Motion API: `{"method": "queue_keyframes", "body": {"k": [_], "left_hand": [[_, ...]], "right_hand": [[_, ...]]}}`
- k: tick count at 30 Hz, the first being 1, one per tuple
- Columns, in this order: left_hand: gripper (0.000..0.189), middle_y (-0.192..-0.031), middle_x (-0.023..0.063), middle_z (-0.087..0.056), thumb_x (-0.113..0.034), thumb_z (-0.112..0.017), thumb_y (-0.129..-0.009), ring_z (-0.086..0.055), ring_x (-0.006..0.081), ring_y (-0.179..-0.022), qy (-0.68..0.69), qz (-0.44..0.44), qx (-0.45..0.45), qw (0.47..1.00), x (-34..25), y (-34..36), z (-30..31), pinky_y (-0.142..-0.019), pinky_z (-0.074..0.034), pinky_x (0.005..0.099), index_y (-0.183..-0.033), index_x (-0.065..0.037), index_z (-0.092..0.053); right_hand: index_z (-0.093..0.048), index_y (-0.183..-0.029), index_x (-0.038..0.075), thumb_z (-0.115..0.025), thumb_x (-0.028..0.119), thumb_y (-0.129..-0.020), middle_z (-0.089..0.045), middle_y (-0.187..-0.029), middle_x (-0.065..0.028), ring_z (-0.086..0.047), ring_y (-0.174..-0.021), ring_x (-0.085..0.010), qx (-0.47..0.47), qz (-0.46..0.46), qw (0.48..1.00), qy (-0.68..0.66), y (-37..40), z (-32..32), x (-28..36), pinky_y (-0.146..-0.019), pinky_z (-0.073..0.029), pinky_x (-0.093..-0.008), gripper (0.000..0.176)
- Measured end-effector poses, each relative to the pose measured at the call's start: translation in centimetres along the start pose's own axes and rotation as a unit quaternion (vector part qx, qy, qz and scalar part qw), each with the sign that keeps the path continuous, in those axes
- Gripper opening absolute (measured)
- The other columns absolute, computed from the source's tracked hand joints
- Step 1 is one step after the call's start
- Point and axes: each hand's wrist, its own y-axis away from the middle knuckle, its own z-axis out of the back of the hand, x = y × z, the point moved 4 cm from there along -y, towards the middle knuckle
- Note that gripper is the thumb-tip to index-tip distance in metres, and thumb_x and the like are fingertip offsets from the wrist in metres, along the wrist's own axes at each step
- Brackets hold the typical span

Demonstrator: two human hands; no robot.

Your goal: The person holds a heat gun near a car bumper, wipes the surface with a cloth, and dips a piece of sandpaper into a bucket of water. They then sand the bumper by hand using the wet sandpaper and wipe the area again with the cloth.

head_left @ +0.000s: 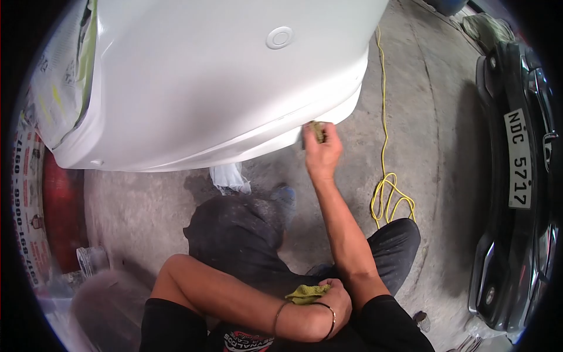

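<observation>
A glossy white car bumper (193, 82) with a round cover in its surface fills the upper left. My right hand (322, 155) is at the bumper's lower right edge, its fingers closed on a small dark and yellow-green pad (318, 132); motion blur hides its exact kind. Down by my lap, my left hand (337, 298) is closed on a crumpled yellow-green cloth (308, 294). That forearm crosses in front of my body, apart from the bumper.
A yellow cord (385, 117) runs along the concrete floor (434, 176) and coils by my right knee. Along the right side stands a black car bumper (498, 252) with a licence plate. White crumpled sheeting (230, 178) lies under the white bumper. Masking plastic (56, 94) hangs at left.
</observation>
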Motion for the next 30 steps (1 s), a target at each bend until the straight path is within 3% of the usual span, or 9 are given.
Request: {"method": "queue_keyframes", "body": {"k": [3, 9, 13, 16, 20, 21, 24, 26, 30], "left_hand": [[0.02, -0.096, 0.0044, -0.08, -0.027, -0.073, -0.088, -0.076, 0.0264, -0.089, 0.058, -0.033, 0.033, 0.997, 1.5, -0.1, 0.3, -0.081, -0.052, 0.0479, -0.099, -0.014, -0.083], [0.018, -0.093, 0.0097, -0.08, -0.025, -0.072, -0.09, -0.077, 0.0277, -0.087, 0.046, 0.044, -0.065, 0.996, 2.7, 2.8, 1.8, -0.084, -0.052, 0.0452, -0.097, -0.01, -0.08], [0.018, -0.09, 0.0097, -0.08, -0.023, -0.072, -0.089, -0.078, 0.0283, -0.086, 0.063, 0.055, -0.069, 0.994, 4.2, 3.8, 3.7, -0.081, -0.053, 0.0449, -0.097, -0.01, -0.08], [0.019, -0.093, 0.008, -0.081, -0.023, -0.075, -0.087, -0.078, 0.028, -0.088, 0.067, 0.042, -0.02, 0.997, 6.0, 3.2, 3.8, -0.076, -0.053, 0.0468, -0.1, -0.01, -0.083], [0.027, -0.103, 0.0029, -0.083, -0.022, -0.083, -0.083, -0.078, 0.0288, -0.094, 0.09, 0.025, 0.105, 0.99, 6.4, -1.2, 0.0, -0.079, -0.056, 0.0499, -0.109, -0.015, -0.086], [0.029, -0.106, 0.0029, -0.083, -0.022, -0.084, -0.082, -0.079, 0.0288, -0.096, 0.102, 0.026, 0.121, 0.987, 6.2, -2.2, -0.9, -0.08, -0.057, 0.0496, -0.11, -0.016, -0.086], [0.032, -0.108, 0.0021, -0.082, -0.024, -0.086, -0.081, -0.078, 0.0271, -0.095, 0.09, 0.031, 0.136, 0.986, 5.8, -4.1, -1.9, -0.076, -0.057, 0.0478, -0.112, -0.015, -0.084], [0.031, -0.096, 0.0042, -0.08, -0.024, -0.088, -0.078, -0.075, 0.028, -0.081, 0.071, 0.033, 0.14, 0.987, 6.2, -5.6, -2.2, -0.065, -0.056, 0.0473, -0.106, -0.012, -0.082], [0.033, -0.1, 0.0044, -0.08, -0.024, -0.088, -0.079, -0.075, 0.0282, -0.085, 0.034, 0.06, 0.121, 0.99, 6.9, -4.5, -1.1, -0.067, -0.055, 0.0478, -0.108, -0.011, -0.081]], "right_hand": [[-0.068, -0.099, 0.0, -0.081, 0.024, -0.095, -0.068, -0.085, -0.0152, -0.065, -0.078, -0.0256, 0.075, 0.053, 0.995, 0.025, 0.0, 1.1, 0.9, -0.074, -0.052, -0.04, 0.028], [-0.073, -0.113, -0.001, -0.074, 0.021, -0.101, -0.069, -0.105, -0.0173, -0.066, -0.093, -0.0276, -0.062, 0.075, 0.989, 0.114, -5.0, 7.4, -0.1, -0.087, -0.054, -0.0404, 0.025], [-0.073, -0.138, 0.007, -0.064, 0.023, -0.109, -0.067, -0.115, -0.0184, -0.066, -0.1, -0.0275, -0.015, 0.137, 0.984, 0.113, -4.4, 7.6, 1.6, -0.092, -0.053, -0.0393, 0.034], [-0.071, -0.139, 0.005, -0.061, 0.031, -0.111, -0.068, -0.109, -0.0147, -0.065, -0.096, -0.026, 0.04, 0.021, 0.988, 0.147, -4.1, 9.6, 0.8, -0.092, -0.053, -0.0377, 0.039], [-0.074, -0.126, 0.002, -0.06, 0.038, -0.113, -0.069, -0.093, -0.0041, -0.063, -0.085, -0.0139, 0.157, -0.228, 0.955, -0.108, -3.3, 12.6, -2.8, -0.08, -0.054, -0.0338, 0.041], [-0.071, -0.109, 0.007, -0.064, 0.035, -0.111, -0.07, -0.095, -0.0015, -0.067, -0.087, -0.0113, 0.165, -0.252, 0.941, -0.152, -2.8, 13.0, -3.4, -0.076, -0.056, -0.0323, 0.029], [-0.066, -0.101, 0.009, -0.068, 0.031, -0.109, -0.072, -0.097, -0.0019, -0.07, -0.089, -0.0137, 0.15, -0.279, 0.934, -0.163, -0.7, 14.1, -3.6, -0.075, -0.058, -0.0329, 0.024], [-0.07, -0.11, 0.012, -0.071, 0.032, -0.108, -0.073, -0.095, 0.0014, -0.071, -0.086, -0.0119, 0.127, -0.296, 0.927, -0.192, 0.9, 14.2, -4.1, -0.076, -0.06, -0.0326, 0.02], [-0.072, -0.112, 0.015, -0.072, 0.03, -0.107, -0.073, -0.098, 0.0061, -0.069, -0.086, -0.0083, 0.127, -0.332, 0.915, -0.189, 3.2, 14.8, -6.8, -0.073, -0.058, -0.0305, 0.016]]}}
